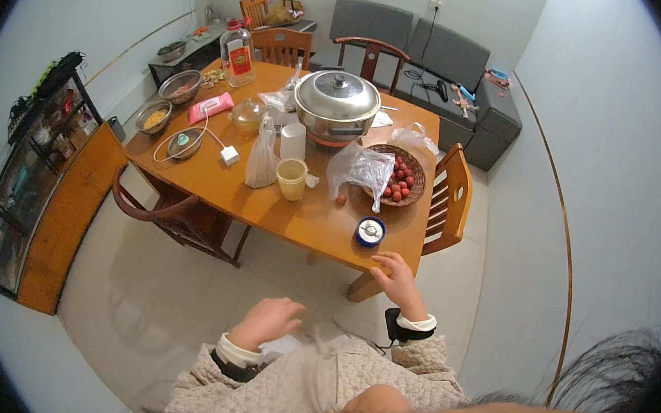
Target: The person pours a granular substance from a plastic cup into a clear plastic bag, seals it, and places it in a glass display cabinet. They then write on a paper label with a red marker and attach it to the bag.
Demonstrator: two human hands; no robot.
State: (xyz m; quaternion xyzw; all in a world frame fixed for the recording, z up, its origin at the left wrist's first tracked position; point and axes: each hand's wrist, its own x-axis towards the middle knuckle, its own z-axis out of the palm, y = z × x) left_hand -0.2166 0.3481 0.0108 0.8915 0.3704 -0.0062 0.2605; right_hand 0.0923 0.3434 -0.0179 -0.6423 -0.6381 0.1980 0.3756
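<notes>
My right hand (399,282) hovers at the near right corner of the wooden table (317,223), fingers spread and nothing in them. Just beyond its fingertips stands a round blue container (370,232) with a silvery top. My left hand (270,320) is in front of my body, away from the table, with thumb and fingers apart and no object visible in it. Behind the container lie a single small red fruit (341,200) and a wicker basket (418,196) of red fruits (400,183). A clear plastic bag (357,167) partly covers the basket.
A lidded steel pot (337,104), yellowish cups (291,179) and a tied plastic bag (263,156) occupy the table's middle. Leftward are a charger (229,156) with its cable, a pink packet (211,107) and bowls (154,117). Wooden chairs (449,199) surround the table.
</notes>
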